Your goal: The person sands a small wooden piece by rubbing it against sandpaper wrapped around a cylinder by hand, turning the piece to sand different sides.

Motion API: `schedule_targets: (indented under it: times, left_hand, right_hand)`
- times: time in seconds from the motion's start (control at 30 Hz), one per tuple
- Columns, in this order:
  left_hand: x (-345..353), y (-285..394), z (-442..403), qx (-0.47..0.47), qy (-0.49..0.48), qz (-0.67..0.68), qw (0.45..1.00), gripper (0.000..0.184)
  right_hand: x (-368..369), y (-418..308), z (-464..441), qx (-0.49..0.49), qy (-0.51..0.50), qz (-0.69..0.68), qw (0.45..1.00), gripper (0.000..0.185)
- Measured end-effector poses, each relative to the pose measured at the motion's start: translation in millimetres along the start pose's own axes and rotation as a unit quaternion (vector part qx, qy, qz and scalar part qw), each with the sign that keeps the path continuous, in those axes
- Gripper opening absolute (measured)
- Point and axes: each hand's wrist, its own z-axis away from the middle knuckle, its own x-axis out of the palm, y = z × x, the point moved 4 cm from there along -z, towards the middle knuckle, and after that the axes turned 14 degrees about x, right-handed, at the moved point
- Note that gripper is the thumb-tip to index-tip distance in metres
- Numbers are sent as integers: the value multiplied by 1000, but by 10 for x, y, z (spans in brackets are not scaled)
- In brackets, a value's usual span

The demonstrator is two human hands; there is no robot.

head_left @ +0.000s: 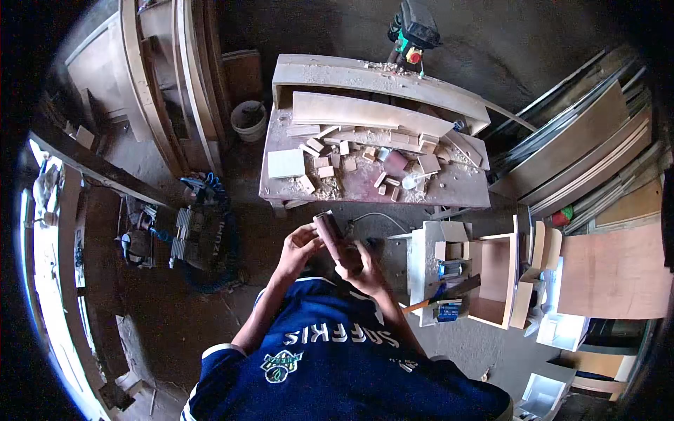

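A reddish-brown piece of sandpaper (328, 233), curled into a loose roll, is held in front of my chest, short of the workbench. My right hand (361, 269) grips its lower end, with the fingers wrapped around it. On the other side, my left hand (300, 247) has its thumb and fingers bent against the roll's edge. Beyond my hands, the workbench (309, 189) carries several small wood blocks (324, 167), a square pale board (286, 164), wood shavings and a second reddish-brown piece (395, 162). A clear plastic item (413, 181) lies by the blocks.
Long wooden panels (372, 112) stand along the bench's back, with a green and black power tool (414, 35) behind. A compressor (200, 238) with a blue hose sits at left, near a white bucket (248, 119). Wooden boxes (491, 281) and stacked boards (576, 147) occupy the right.
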Motion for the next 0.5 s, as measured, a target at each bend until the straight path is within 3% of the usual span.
schedule_targets:
  times: [0.1,0.17,0.23,0.33,0.37,0.43,0.5]
  left_hand:
    - [17,29,0,-22,-5,-30,999,36]
    - [48,69,-16,-24,-2,-30,999,36]
    - [33,68,4,-2,-27,-66,997,36]
    - [3,42,13,-28,-16,-32,999,37]
    - [7,44,6,-32,-7,-61,998,37]
    - [2,19,18,-35,3,-42,999,37]
    - [-9,34,-5,-32,17,-23,999,37]
  right_hand:
    - [8,43,-45,-10,73,-4,997,78]
    - [-59,-71,-50,-16,75,11,997,78]
    - [-24,-252,-29,-4,-29,28,999,76]
    - [41,165,-106,10,33,-41,999,74]
    - [16,348,-177,47,48,-57,996,76]
    - [-78,629,-273,166,46,-102,980,54]
    - [-186,604,-218,225,23,-138,964,41]
